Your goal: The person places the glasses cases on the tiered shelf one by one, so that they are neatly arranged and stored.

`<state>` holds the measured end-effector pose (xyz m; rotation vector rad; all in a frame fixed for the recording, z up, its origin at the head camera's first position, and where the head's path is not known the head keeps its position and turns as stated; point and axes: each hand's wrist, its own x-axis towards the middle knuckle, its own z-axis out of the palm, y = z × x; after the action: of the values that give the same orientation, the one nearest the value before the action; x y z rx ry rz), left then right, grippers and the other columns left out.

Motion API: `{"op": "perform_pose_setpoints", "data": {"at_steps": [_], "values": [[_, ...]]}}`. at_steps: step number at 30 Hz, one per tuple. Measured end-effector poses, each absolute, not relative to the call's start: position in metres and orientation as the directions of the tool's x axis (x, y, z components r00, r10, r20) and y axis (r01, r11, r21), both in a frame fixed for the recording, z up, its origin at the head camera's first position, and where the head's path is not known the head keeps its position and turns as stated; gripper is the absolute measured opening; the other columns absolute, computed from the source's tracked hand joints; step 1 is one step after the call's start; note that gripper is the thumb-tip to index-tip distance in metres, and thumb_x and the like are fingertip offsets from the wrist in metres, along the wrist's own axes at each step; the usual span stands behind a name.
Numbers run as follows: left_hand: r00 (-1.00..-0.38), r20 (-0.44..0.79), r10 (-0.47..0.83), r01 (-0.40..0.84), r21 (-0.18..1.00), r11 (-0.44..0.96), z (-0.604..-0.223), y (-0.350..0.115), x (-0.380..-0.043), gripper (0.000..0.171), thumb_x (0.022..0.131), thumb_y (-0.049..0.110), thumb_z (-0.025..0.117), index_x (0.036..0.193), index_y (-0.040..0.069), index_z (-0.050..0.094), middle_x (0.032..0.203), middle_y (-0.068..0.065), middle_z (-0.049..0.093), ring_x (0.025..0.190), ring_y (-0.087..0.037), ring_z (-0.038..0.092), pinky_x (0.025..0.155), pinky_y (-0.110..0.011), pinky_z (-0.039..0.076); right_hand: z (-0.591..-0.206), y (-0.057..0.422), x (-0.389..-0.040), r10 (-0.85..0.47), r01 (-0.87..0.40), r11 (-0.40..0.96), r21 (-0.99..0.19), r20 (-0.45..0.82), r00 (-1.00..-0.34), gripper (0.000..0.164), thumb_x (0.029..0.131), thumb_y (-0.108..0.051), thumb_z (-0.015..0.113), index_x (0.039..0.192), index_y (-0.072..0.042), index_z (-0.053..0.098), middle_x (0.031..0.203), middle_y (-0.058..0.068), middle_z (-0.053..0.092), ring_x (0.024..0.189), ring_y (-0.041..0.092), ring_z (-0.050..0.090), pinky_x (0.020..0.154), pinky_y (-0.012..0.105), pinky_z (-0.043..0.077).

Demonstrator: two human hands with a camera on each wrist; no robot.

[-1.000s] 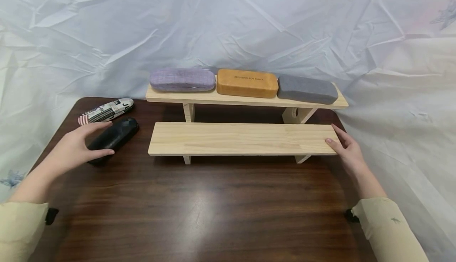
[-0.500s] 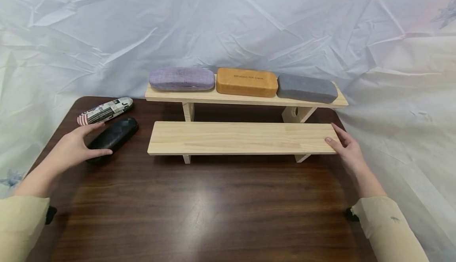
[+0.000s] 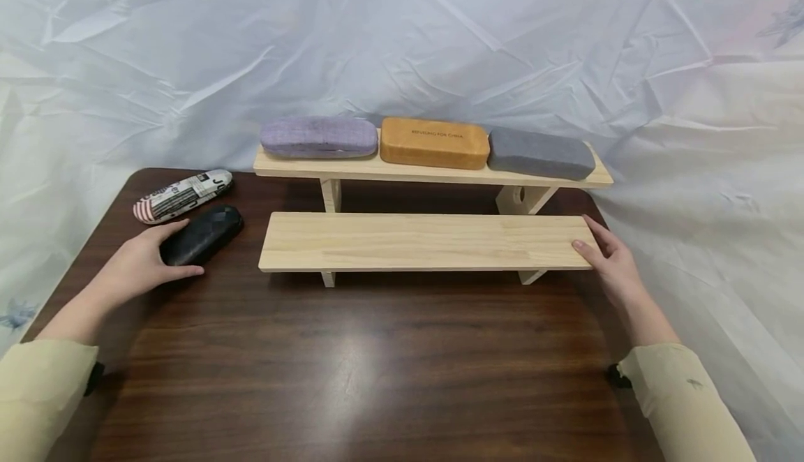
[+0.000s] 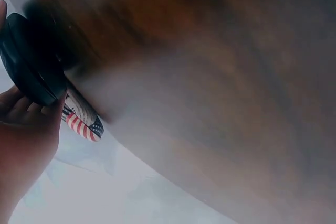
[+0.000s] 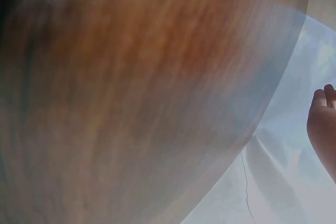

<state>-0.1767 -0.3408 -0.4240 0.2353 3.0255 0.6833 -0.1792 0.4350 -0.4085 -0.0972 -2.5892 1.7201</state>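
In the head view, my left hand [image 3: 138, 259] grips the near end of a black glasses case [image 3: 204, 235], thumb on the near side and fingers on the far side. The left wrist view shows the fingers curled against the same black case [image 4: 29, 59]. My right hand [image 3: 615, 266] holds the right end of a low wooden shelf [image 3: 421, 242], its thumb on the top face and the other fingers at the back corner. Only part of the right hand [image 5: 323, 124] appears at the edge of the right wrist view. A newspaper-print glasses case [image 3: 183, 197] lies behind the black one.
A higher wooden shelf [image 3: 370, 169] stands behind the low one. It bears a purple case [image 3: 319, 137], an orange-brown case [image 3: 433, 142] and a grey case [image 3: 541, 153]. Everything is on a dark wooden table [image 3: 352, 371]; pale sheeting [image 3: 402, 36] hangs behind.
My left hand has moved slightly right and closed in around the near end of the black glasses case. The right hand has kept its hold on the shelf.
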Motion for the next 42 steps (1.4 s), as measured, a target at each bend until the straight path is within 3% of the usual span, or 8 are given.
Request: {"op": "perform_pose_setpoints", "data": {"at_steps": [12,18,24,29,37,42], "values": [[-0.986,0.034,0.165,0.166,0.365,0.916,-0.418,-0.340,-0.175,0.087,0.079,0.026,0.093,0.146,-0.012,0.051,0.134,-0.042,0.058,0.100,-0.049,0.065,0.079,-0.061,0.050,-0.409,0.434,-0.179,0.068,0.024,0.341,-0.940,-0.001,-0.998,0.072,0.107,-0.021,0.065,0.169,-0.016,0.029,0.177,0.018,0.019,0.132,0.001,0.045,0.092,0.001,0.044],[-0.987,0.040,0.156,0.161,0.336,0.928,-0.410,-0.347,-0.163,0.085,0.079,0.026,0.093,0.145,-0.010,0.053,0.130,-0.040,0.061,0.093,-0.045,0.066,0.071,-0.049,0.049,-0.408,0.434,-0.178,0.064,0.021,0.340,-0.940,0.001,-0.998,0.073,0.107,-0.021,0.065,0.169,-0.012,0.027,0.177,0.020,0.019,0.130,0.001,0.045,0.091,0.001,0.045],[-0.966,0.165,0.197,0.242,0.324,0.915,-0.397,-0.350,-0.150,0.082,0.073,0.021,0.096,0.142,-0.006,0.060,0.126,-0.034,0.066,0.090,-0.039,0.065,0.067,-0.030,0.044,-0.408,0.434,-0.179,0.066,0.025,0.344,-0.939,-0.002,-0.998,0.074,0.107,-0.021,0.065,0.169,-0.012,0.027,0.177,0.021,0.018,0.133,0.002,0.044,0.092,0.000,0.043],[-0.943,0.232,0.237,0.301,0.301,0.905,-0.380,-0.344,-0.142,0.083,0.069,0.018,0.098,0.141,-0.002,0.063,0.129,-0.029,0.067,0.092,-0.036,0.064,0.067,-0.015,0.035,-0.409,0.434,-0.179,0.068,0.023,0.333,-0.943,-0.001,-0.998,0.074,0.107,-0.021,0.065,0.169,-0.010,0.026,0.177,0.020,0.017,0.135,0.003,0.043,0.093,0.000,0.043],[-0.914,0.238,0.330,0.389,0.274,0.880,-0.347,-0.306,-0.134,0.086,0.068,0.018,0.099,0.145,0.004,0.062,0.128,-0.028,0.072,0.100,-0.037,0.071,0.073,-0.025,0.043,-0.410,0.434,-0.178,0.065,0.015,0.292,-0.956,0.004,-0.998,0.075,0.107,-0.019,0.066,0.169,-0.008,0.026,0.178,0.015,0.020,0.134,0.002,0.044,0.093,0.000,0.043],[-0.872,0.256,0.417,0.480,0.280,0.831,-0.337,-0.275,-0.135,0.088,0.068,0.018,0.100,0.147,0.007,0.062,0.137,-0.018,0.070,0.118,-0.033,0.068,0.087,-0.018,0.039,-0.411,0.435,-0.178,0.058,0.006,0.263,-0.965,0.010,-0.998,0.074,0.106,-0.017,0.066,0.169,-0.010,0.027,0.178,0.013,0.021,0.134,0.001,0.044,0.094,0.001,0.043]]}}
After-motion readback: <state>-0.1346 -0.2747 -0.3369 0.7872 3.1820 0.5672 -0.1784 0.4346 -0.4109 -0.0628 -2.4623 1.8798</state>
